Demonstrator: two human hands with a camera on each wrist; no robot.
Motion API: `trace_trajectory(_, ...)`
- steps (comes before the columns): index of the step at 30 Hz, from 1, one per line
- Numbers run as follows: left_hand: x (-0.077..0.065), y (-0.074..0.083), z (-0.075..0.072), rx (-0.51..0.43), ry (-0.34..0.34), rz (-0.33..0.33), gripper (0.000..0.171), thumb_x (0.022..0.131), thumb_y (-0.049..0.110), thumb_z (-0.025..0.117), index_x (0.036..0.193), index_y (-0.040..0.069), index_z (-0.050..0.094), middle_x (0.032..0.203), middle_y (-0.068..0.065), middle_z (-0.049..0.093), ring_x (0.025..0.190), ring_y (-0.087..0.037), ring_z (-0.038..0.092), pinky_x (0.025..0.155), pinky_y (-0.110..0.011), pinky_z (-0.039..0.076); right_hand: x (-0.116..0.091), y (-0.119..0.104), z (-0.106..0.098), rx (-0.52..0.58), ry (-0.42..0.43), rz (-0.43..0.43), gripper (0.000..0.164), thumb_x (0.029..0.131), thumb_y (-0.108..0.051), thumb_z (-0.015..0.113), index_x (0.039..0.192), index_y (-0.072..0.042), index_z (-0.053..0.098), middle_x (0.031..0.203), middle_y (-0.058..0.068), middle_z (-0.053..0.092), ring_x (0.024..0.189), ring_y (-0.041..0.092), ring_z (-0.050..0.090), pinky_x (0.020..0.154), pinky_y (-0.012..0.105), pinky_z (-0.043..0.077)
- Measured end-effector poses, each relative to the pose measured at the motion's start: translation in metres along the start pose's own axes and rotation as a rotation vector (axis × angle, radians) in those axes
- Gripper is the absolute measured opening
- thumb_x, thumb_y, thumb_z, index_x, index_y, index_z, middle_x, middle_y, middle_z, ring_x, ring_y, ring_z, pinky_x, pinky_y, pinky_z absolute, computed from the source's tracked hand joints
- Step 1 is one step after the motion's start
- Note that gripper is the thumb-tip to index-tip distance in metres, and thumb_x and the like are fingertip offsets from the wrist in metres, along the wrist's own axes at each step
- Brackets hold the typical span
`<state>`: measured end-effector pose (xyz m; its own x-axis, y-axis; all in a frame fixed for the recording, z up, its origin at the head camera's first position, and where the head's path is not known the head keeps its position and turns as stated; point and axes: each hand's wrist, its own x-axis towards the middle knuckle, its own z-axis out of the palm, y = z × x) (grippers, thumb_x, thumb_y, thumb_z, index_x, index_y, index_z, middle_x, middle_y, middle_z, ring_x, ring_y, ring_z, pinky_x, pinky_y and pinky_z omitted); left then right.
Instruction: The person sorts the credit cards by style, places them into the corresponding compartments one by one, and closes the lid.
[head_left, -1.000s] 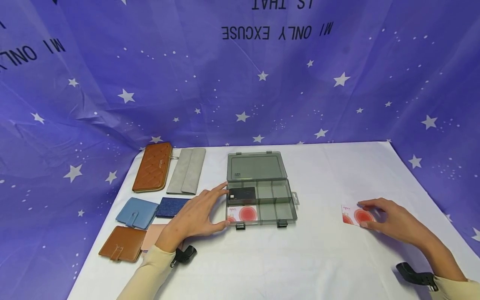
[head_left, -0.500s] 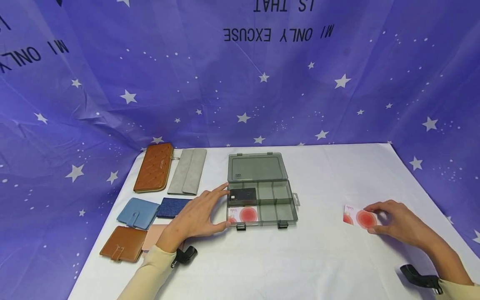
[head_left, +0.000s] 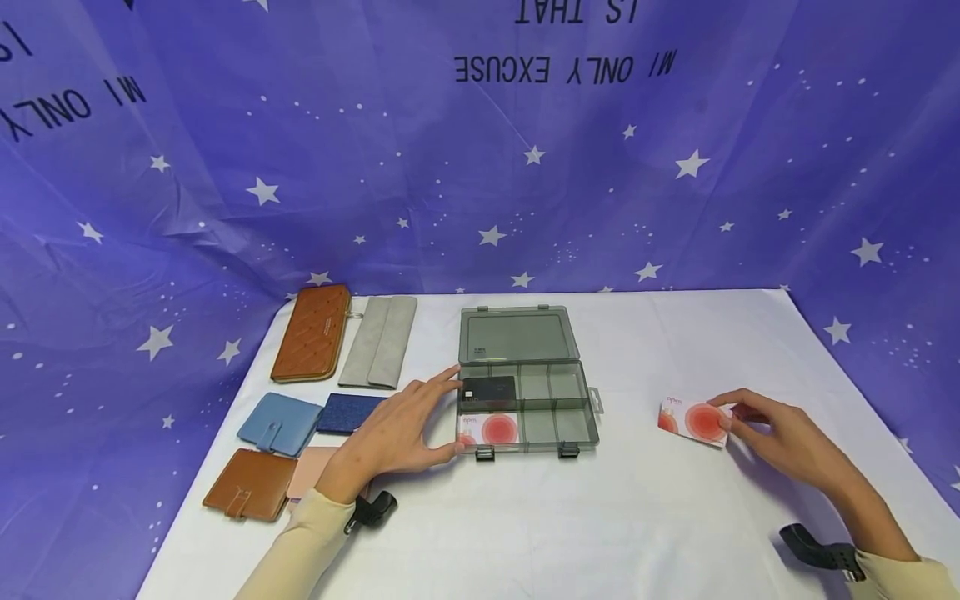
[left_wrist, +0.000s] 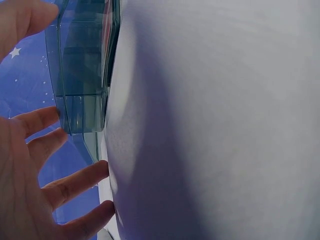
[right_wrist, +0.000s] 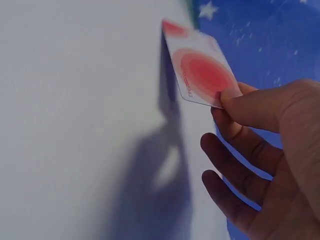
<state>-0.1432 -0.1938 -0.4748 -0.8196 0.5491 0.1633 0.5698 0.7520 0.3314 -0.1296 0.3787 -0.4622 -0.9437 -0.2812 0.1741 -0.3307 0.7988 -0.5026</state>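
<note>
My right hand (head_left: 787,437) pinches a white card with red circles (head_left: 693,421) by its right end, between thumb and index finger. In the right wrist view this card (right_wrist: 202,70) tilts above the white cloth, the other fingers loosely bent below it. A smoky see-through compartment box (head_left: 574,425) lies with its lid (head_left: 517,335) folded back. My left hand (head_left: 393,429) touches the box's left side with thumb and fingertips, the fingers spread, as the left wrist view also shows. Inside the box, a black card (head_left: 491,390) lies behind another red-circle card (head_left: 491,430).
On the left lie a quilted brown wallet (head_left: 311,333), a grey wallet (head_left: 378,342), a blue wallet (head_left: 279,423), a navy one (head_left: 348,412), a brown strap wallet (head_left: 250,485) and a pink item (head_left: 311,471) partly under my left forearm. A purple starry cloth (head_left: 487,183) rises behind.
The right hand with its card first shifts slightly right, then moves left towards the box, and the card tilts up. The left hand stays at the box's side.
</note>
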Motion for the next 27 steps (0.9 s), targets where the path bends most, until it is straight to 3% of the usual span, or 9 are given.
trace_trajectory(7,0.001,0.001,0.001,0.003,-0.001,0.001,0.092,0.091,0.067,0.072,0.164,0.017,0.046,0.177,0.005,0.031,0.133,-0.023,0.059,0.088,-0.045,0.058,0.03,-0.042,0.008,0.165,0.029,-0.107,0.032,0.097,-0.003,0.079,0.124,-0.021,0.074,0.109,0.001,0.076,0.097,-0.002,0.069,0.092,0.006,0.048)
trace_trajectory(14,0.0,0.001,0.001,0.005,0.014,0.007,0.092,0.091,0.067,0.072,0.163,0.017,0.047,0.176,0.004,0.033,0.131,-0.022,0.06,0.085,-0.043,0.058,0.062,-0.099,0.021,0.201,-0.013,-0.177,0.028,0.099,-0.005,0.077,0.121,-0.024,0.075,0.104,-0.009,0.079,0.097,0.003,0.074,0.092,0.013,0.052)
trace_trajectory(21,0.001,0.001,0.0,0.005,0.011,0.005,0.092,0.09,0.066,0.073,0.163,0.016,0.047,0.176,0.004,0.033,0.13,-0.022,0.06,0.086,-0.043,0.058,0.089,-0.145,0.05,0.236,-0.106,-0.276,0.028,0.098,-0.005,0.077,0.118,-0.024,0.075,0.103,-0.014,0.077,0.096,0.009,0.075,0.093,0.042,0.061)
trace_trajectory(27,0.001,0.0,-0.001,0.0,0.005,0.0,0.091,0.089,0.065,0.074,0.163,0.018,0.047,0.176,0.005,0.033,0.13,-0.022,0.06,0.085,-0.042,0.058,0.097,-0.178,0.084,0.202,-0.171,-0.268,0.02,0.099,-0.016,0.079,0.117,-0.025,0.078,0.096,-0.015,0.076,0.087,0.004,0.069,0.079,0.039,0.059)
